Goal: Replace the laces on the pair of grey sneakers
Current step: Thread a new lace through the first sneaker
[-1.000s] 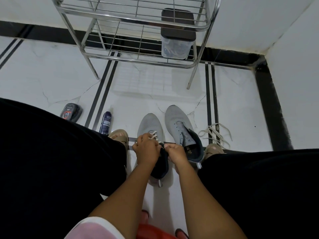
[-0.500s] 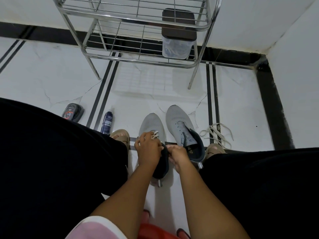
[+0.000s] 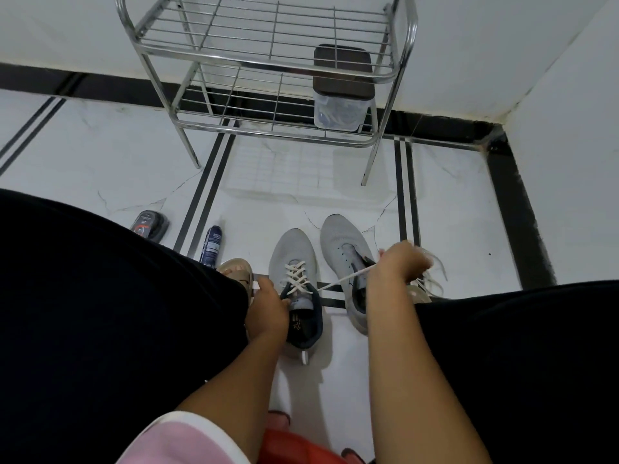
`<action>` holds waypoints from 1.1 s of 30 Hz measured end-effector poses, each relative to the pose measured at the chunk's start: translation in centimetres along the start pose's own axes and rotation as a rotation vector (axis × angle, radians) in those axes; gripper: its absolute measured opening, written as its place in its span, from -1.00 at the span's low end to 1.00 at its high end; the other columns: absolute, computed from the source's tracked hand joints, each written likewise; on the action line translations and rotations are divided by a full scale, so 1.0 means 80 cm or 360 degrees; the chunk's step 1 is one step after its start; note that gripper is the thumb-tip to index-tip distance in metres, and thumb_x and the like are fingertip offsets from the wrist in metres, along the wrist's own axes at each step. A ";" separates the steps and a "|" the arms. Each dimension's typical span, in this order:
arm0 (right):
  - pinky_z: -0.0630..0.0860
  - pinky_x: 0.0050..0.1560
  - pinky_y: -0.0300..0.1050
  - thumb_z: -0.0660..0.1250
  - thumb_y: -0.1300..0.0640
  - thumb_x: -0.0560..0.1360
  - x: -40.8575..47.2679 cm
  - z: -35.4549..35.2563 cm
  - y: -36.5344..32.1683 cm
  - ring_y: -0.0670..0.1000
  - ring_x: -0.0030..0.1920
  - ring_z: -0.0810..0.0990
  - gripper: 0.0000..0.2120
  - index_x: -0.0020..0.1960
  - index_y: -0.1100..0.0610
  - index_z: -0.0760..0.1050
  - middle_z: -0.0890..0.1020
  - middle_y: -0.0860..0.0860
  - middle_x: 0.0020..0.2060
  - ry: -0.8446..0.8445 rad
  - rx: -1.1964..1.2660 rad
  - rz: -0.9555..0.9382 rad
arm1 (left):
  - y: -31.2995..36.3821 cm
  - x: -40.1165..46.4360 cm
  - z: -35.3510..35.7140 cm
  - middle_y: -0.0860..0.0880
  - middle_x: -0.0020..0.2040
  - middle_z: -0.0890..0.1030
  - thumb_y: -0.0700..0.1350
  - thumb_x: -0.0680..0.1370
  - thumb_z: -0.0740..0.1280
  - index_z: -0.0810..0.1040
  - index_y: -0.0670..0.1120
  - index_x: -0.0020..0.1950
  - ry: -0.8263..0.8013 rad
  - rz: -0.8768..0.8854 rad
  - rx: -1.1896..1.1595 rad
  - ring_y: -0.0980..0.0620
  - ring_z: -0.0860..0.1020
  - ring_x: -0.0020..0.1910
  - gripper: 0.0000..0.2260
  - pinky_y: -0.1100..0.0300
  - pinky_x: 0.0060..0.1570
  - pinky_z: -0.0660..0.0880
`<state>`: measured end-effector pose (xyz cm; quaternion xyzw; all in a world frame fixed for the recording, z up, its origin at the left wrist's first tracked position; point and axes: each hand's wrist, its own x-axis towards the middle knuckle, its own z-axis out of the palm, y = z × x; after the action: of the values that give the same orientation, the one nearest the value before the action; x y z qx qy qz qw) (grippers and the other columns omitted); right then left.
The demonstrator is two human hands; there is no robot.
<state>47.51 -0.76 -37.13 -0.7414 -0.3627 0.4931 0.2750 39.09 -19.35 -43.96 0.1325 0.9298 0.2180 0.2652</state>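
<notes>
Two grey sneakers stand side by side on the white floor between my knees. The left sneaker (image 3: 292,252) carries a cream lace (image 3: 296,274) crisscrossed through its eyelets. My left hand (image 3: 268,304) grips that shoe's dark collar at its left side. My right hand (image 3: 400,262) is raised over the right sneaker (image 3: 338,239), pinching the lace end, which stretches taut from the left shoe's top eyelets. The right sneaker has bare eyelets. A loose pale lace (image 3: 432,279) lies on the floor behind my right hand, partly hidden.
A chrome wire rack (image 3: 268,68) stands against the far wall, holding a clear box with a dark lid (image 3: 341,92). A blue spray can (image 3: 211,244) and a black shoe-polish sponge (image 3: 149,226) lie at the left. My sandalled foot (image 3: 236,271) sits beside the left shoe.
My right hand has pulled away to the right, drawing the lace end out taut. My left hand slid down from the lacing to the shoe's collar, uncovering the crisscrossed lace.
</notes>
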 end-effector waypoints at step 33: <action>0.51 0.01 -0.09 0.27 0.15 0.55 -0.042 0.026 0.130 0.16 0.04 0.58 -0.86 -0.04 0.04 0.61 0.63 0.09 0.03 -0.0824 -0.1314 -0.0476 | -0.013 0.022 0.010 -0.13 0.11 0.51 -0.11 0.59 0.21 0.58 -0.03 0.00 -0.0102 -0.0105 -0.0042 -0.17 0.53 0.04 -0.85 0.11 -0.03 0.46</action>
<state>47.52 -9.45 -44.01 -0.5817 -0.6857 0.4315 -0.0721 37.92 -19.37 -45.82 0.1052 0.9217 0.2170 0.3038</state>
